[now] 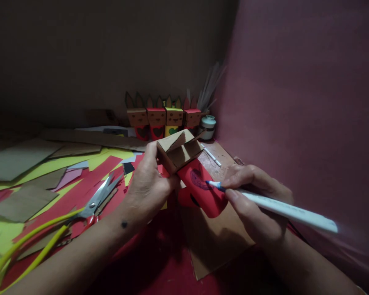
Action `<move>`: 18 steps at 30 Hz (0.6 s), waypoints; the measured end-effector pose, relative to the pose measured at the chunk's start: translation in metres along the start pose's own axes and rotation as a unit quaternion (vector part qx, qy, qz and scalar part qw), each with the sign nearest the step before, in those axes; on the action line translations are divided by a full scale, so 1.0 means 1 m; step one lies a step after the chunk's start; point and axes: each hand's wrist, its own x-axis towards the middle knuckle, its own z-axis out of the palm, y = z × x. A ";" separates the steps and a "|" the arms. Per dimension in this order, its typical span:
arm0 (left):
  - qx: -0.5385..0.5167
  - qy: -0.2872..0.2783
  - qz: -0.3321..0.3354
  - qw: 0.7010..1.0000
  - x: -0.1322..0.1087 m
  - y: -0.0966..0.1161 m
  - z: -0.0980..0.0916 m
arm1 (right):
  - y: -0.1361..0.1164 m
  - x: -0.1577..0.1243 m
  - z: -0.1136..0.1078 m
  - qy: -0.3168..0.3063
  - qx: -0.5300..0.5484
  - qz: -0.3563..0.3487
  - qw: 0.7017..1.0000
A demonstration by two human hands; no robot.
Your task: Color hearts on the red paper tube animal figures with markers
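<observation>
My left hand (155, 182) is closed around a cardboard figure, its thumb and fingers on the open-topped box head (181, 151). Below that head, the figure's red paper body (215, 200) tilts down to the right. A dark purplish patch (198, 180) is drawn on the red paper. Between the thumb and fingers of my right hand (258, 200) is a white marker pen (290, 211). Its blue tip touches or almost touches the drawn patch. Part of the red body is hidden behind my right fingertips.
Several finished cardboard figures (156, 118) with pointed ears stand at the back, beside a pale jar (208, 126). Yellow-handled scissors (92, 205) lie open on paper scraps at left. A brown cardboard sheet (218, 246) lies beneath my hands. A thin white stick (212, 155) lies behind.
</observation>
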 end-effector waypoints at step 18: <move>-0.001 0.001 -0.010 1.000 0.000 0.001 0.000 | -0.002 0.002 -0.005 -0.032 -0.022 -0.002 0.999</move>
